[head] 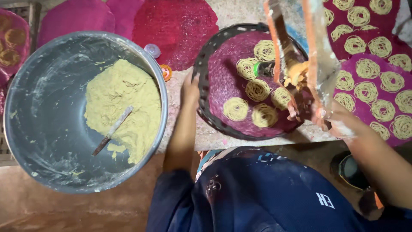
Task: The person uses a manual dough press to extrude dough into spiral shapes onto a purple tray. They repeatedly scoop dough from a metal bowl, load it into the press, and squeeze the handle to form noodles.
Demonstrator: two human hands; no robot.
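Two hands: we are working over the round mat (223, 81).
Left hand (190, 89): gripping its rim.
Right hand (339, 118): holding the press (300, 56), long axis running up-screen, away from us.

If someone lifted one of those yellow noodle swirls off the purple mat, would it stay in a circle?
Probably not. Each noodle swirl is a coil of thin, soft-looking strands, so it would likely sag or break apart. It looks light and maybe sticky, like the dough in the big bowl. Lifting the round mat under it seems safer.
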